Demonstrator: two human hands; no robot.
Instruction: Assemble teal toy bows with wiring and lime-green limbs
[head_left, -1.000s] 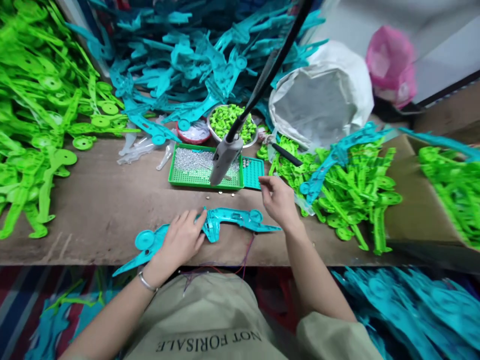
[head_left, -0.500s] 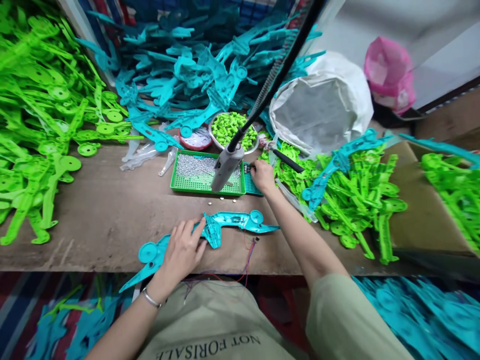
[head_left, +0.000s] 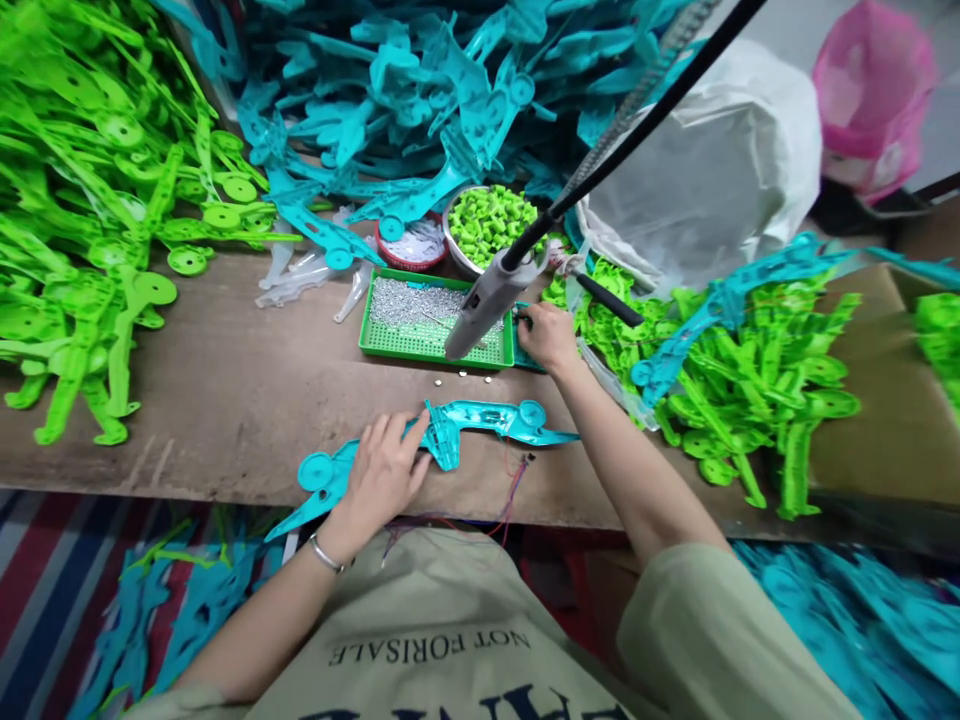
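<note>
A long blue plastic toy shell half lies on the table in front of me, its inner side up. My left hand rests over its left half with the fingers spread, holding it down. Red and blue wires trail from the shell toward the table's front edge. My right hand reaches to a small blue tray, mostly hidden beneath it; its fingers are bent around dark small parts I cannot make out. Left of it stands a green tray of tiny screws, with a grey screwdriver hanging above.
Piles of green toy shells stand left and right, and blue shells are heaped behind. A bowl of green pieces, a red basket, a white sack and a cardboard box surround the work area.
The view has shifted, so the table's things appear further right and higher. My right hand stays at the small blue tray, and my left hand stays on the shell.
</note>
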